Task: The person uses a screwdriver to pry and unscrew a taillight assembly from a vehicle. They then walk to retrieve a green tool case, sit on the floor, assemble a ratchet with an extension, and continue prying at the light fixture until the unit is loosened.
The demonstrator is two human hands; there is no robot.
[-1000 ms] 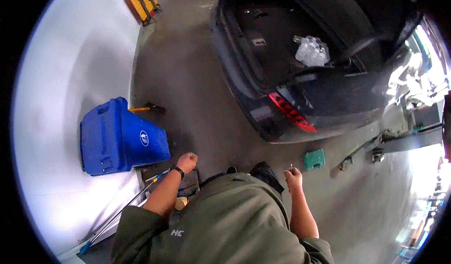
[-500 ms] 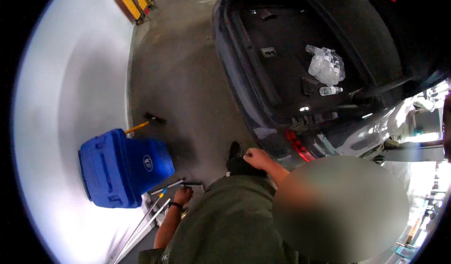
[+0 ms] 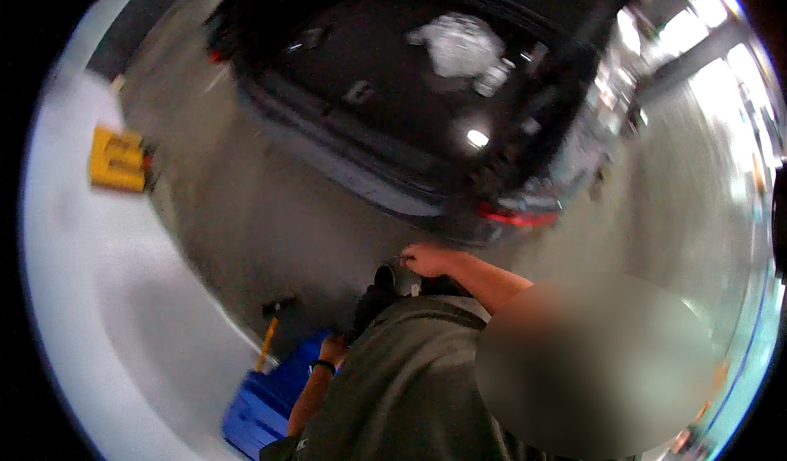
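My right hand (image 3: 428, 259) is raised in front of me, fingers curled, with a small thin object sticking out of its left side. It hovers near the rear bumper of a dark car (image 3: 385, 174) whose boot stands open. My left hand (image 3: 332, 349) hangs low beside my olive-green top, just above a blue plastic bin (image 3: 258, 403); blur hides whether it holds anything. A wristband sits on the left wrist. A yellow-handled hammer (image 3: 269, 338) lies on the floor by the bin.
Inside the boot lies a clear bag of plastic bottles (image 3: 459, 44). A red tail light (image 3: 516, 215) glows at the car's right corner. A yellow stand (image 3: 119, 159) sits at the left by a white painted floor area (image 3: 106, 297). The picture is motion-blurred.
The view has swung, so the car now fills the top and the blue bin has dropped to the lower edge. My right hand has risen toward the bumper; my left has left the long metal tools.
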